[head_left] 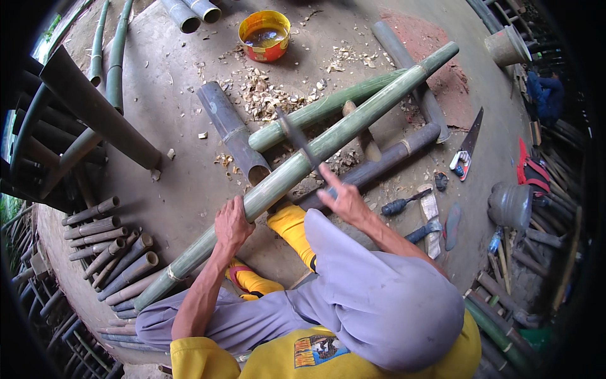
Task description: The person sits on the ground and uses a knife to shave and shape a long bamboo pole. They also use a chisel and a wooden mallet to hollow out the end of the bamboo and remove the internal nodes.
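A long green bamboo pole [344, 136] slants across the middle, from my lap side at lower left to the far right. My left hand [233, 224] is closed over the pole near its lower part and presses on it. Beyond the pole's near side, my right hand [344, 199] holds a long-bladed knife [297, 136]; its index finger stretches along toward the blade. The blade is blurred by motion and crosses over the pole, and the handle is mostly hidden by the hand. A second green bamboo pole [303, 119] lies just behind the first.
Dark bamboo pieces [230, 126] prop the poles among pale chips [265, 95]. A red-yellow tub [265, 38] of liquid stands at the back. On the right lie a handsaw [467, 148] and a dark-handled tool [398, 205]. Cut bamboo tubes [129, 265] are stacked left.
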{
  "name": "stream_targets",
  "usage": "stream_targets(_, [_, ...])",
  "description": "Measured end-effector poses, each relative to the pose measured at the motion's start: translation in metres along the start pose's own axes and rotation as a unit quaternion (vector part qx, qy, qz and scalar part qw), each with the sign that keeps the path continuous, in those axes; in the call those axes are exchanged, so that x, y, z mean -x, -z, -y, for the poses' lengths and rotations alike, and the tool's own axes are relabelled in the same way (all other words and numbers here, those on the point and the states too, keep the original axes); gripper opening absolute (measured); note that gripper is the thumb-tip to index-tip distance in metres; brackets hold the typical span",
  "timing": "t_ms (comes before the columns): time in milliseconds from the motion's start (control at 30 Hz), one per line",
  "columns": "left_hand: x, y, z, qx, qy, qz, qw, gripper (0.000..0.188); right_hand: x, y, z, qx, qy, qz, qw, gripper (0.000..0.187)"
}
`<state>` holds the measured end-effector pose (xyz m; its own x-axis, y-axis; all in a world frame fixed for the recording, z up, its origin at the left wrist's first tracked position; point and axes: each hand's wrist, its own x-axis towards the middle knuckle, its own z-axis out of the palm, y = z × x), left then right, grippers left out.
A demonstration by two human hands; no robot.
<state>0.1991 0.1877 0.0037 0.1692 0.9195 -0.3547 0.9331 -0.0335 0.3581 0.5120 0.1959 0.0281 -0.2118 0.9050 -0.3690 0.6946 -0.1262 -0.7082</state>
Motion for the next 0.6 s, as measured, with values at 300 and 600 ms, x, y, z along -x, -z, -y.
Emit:
stream_targets(300, [-0.015, 0.020, 0.002, 0.037, 0.002, 0.064, 0.997, 0.063, -0.002, -0.020, -0.014, 0.029, 0.214, -0.095, 0.972, 0.066])
stream_targets(600, [-0.026, 0.023, 0.019, 0.081, -0.001, 0.115, 0.990, 0.066, 0.004, -0.017, -0.016, 0.056, 0.175, 0.012, 0.983, 0.070])
